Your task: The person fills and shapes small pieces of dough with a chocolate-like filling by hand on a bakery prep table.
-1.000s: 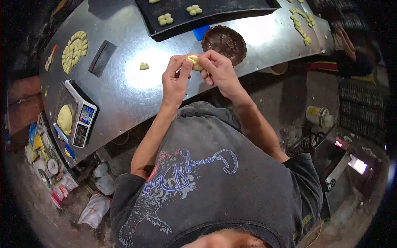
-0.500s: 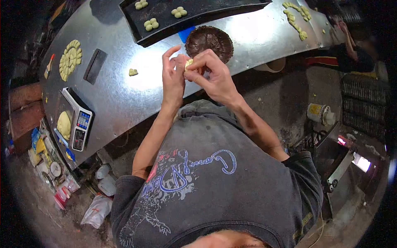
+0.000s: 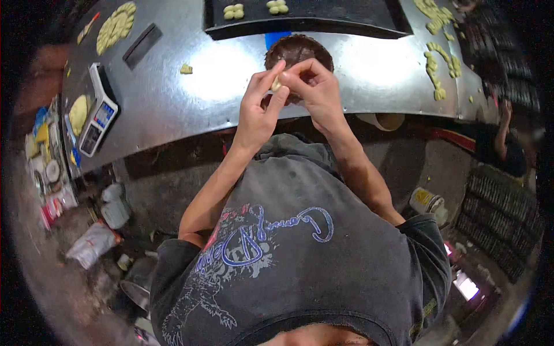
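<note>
A small piece of pale yellow dough point(image 3: 276, 85) is pinched between my two hands over the table's near edge. My left hand point(image 3: 259, 109) grips it between thumb and fingers. From the other side, the fingertips of my right hand point(image 3: 318, 92) press on the same piece. Just beyond them sits a round bowl of dark brown paste point(image 3: 299, 48), partly hidden by my fingers. A small lump of dough point(image 3: 186, 69) lies on the metal to the left.
A black baking tray point(image 3: 323, 30) with shaped dough clusters stands at the back of the metal table point(image 3: 161, 109). Leftward are a digital scale point(image 3: 99, 118), a dough mound point(image 3: 78, 114), a dark bar point(image 3: 141, 46) and a ring of dough pieces point(image 3: 115, 27). More dough strips point(image 3: 434, 69) lie right.
The view has turned, so the table and tray appear shifted. My hands stay together on the dough, and the left fingers, raised before, are now closer around it.
</note>
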The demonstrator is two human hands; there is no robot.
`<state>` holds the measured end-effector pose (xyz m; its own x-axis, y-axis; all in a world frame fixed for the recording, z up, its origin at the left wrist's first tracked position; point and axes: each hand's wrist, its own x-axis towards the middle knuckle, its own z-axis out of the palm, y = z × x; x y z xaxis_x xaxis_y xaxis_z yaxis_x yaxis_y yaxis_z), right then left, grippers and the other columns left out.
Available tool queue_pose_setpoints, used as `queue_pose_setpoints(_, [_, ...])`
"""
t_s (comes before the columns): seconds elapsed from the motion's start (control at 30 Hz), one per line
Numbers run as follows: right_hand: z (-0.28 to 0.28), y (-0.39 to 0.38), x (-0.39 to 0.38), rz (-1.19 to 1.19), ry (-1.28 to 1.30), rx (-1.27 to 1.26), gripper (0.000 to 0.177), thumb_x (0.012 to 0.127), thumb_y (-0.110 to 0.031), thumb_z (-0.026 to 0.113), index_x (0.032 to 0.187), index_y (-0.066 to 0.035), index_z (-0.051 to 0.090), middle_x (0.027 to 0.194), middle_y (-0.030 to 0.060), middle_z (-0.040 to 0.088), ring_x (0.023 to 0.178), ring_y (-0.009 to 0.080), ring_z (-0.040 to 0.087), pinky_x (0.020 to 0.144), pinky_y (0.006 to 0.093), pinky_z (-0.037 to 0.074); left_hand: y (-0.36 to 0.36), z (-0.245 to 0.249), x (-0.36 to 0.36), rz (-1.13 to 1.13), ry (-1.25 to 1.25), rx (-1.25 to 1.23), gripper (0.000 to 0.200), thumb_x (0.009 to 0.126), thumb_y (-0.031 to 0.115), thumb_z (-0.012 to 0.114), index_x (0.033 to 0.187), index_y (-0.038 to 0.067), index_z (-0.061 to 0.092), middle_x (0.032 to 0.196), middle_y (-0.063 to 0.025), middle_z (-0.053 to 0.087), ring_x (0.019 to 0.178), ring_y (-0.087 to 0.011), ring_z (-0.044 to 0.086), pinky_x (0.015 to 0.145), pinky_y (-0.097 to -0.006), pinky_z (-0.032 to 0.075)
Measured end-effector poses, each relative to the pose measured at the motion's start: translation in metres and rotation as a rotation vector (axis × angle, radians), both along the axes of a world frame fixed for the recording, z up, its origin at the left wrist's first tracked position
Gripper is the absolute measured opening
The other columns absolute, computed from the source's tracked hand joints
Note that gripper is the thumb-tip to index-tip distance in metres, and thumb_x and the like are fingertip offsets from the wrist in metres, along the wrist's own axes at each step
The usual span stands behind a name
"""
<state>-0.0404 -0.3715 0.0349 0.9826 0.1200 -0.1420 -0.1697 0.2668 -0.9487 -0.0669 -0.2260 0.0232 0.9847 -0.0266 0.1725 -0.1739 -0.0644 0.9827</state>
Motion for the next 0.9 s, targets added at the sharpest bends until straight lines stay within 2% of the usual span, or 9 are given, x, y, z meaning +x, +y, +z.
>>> queue_pose_setpoints(0.13, [0.010,0.020,-0.002,0.006,-0.224,-0.341,0.017,0.091,-0.013,0.076,0.100,0.000,0.070,0.093,0.0052,0.064,0.079,0.0095,0.061,0.067,0.0256,0.052,0.012,0.011,-0.002,0.035,0.222,-0.255,0.031,0.106,0.022,0.055,0.128,0.002,0.062,0.089,-0.0039,0.062,0.075,-0.0082,0.058,0.067,-0.0232,0.050])
queue_pose_setpoints(0.17, [0.016,0.026,-0.002,-0.012,-0.465,-0.400,0.018,0.089,-0.012,0.076,0.103,-0.002,0.073,0.091,0.0066,0.061,0.078,0.0120,0.062,0.067,0.0280,0.052,0.013,0.013,-0.001,0.101,0.211,-0.273,0.033,0.109,0.028,0.046,0.115,0.001,0.065,0.079,-0.0018,0.061,0.070,-0.0085,0.058,0.062,-0.0227,0.048])
queue_pose_setpoints(0.4, [0.020,0.067,0.008,0.009,-0.804,-0.823,0.019,0.082,-0.013,0.082,0.098,-0.007,0.075,0.090,0.0065,0.056,0.081,0.0214,0.055,0.072,0.0317,0.049,0.058,0.019,-0.008,0.100,0.313,-0.243,0.069,0.110,0.052,0.020,0.099,0.001,0.065,0.073,-0.0047,0.060,0.057,-0.0087,0.052,0.053,-0.0229,0.043])
queue_pose_setpoints(0.47, [0.013,0.081,0.021,0.216,-0.541,-0.548,0.025,0.085,-0.020,0.082,0.098,-0.004,0.068,0.091,0.0059,0.059,0.078,0.0179,0.058,0.062,0.0278,0.047,0.074,0.017,-0.008,0.073,0.279,-0.227,0.086,0.105,0.062,0.008,0.103,0.000,0.068,0.082,-0.0092,0.067,0.067,-0.0119,0.061,0.058,-0.0245,0.048])
queue_pose_setpoints(0.53, [0.021,0.100,0.028,0.496,0.117,-0.081,0.028,0.088,-0.023,0.079,0.100,-0.002,0.063,0.094,0.0064,0.061,0.075,0.0154,0.060,0.056,0.0252,0.047,0.086,0.012,-0.005,0.058,0.203,-0.314,0.092,0.103,0.066,0.005,0.109,-0.001,0.069,0.088,-0.0118,0.069,0.075,-0.0137,0.066,0.064,-0.0261,0.052])
queue_pose_setpoints(0.57, [0.013,0.108,0.035,0.535,0.149,0.006,0.030,0.091,-0.024,0.077,0.103,-0.002,0.059,0.095,0.0082,0.064,0.071,0.0120,0.061,0.049,0.0235,0.046,0.096,0.014,-0.005,0.025,0.228,-0.322,0.098,0.100,0.070,0.003,0.116,-0.002,0.067,0.100,-0.0141,0.071,0.087,-0.0175,0.069,0.077,-0.0289,0.056])
queue_pose_setpoints(0.7, [-0.013,0.154,0.038,0.354,0.083,-0.047,0.027,0.093,-0.023,0.075,0.102,0.000,0.064,0.085,0.0048,0.068,0.071,0.0083,0.061,0.052,0.0251,0.049,0.133,0.000,0.000,0.008,0.364,-0.551,0.096,0.100,0.072,0.006,0.134,-0.003,0.055,0.126,-0.0114,0.065,0.108,-0.0190,0.066,0.097,-0.0336,0.052])
queue_pose_setpoints(0.83, [-0.022,0.185,0.036,0.235,-0.104,-0.483,0.026,0.097,-0.023,0.068,0.110,0.000,0.068,0.091,0.0082,0.071,0.075,0.0126,0.064,0.060,0.0277,0.052,0.166,-0.016,0.002,0.009,0.563,-0.720,0.095,0.099,0.075,0.010,0.137,0.000,0.053,0.125,-0.0107,0.066,0.114,-0.0199,0.064,0.099,-0.0353,0.050])
queue_pose_setpoints(0.9, [-0.026,0.197,0.034,0.146,-0.499,-0.636,0.026,0.095,-0.021,0.068,0.113,-0.002,0.068,0.099,0.0115,0.070,0.083,0.0181,0.064,0.067,0.0297,0.053,0.178,-0.023,0.002,0.026,0.607,-0.802,0.097,0.097,0.077,0.012,0.136,-0.001,0.053,0.122,-0.0124,0.066,0.112,-0.0201,0.065,0.099,-0.0361,0.050])
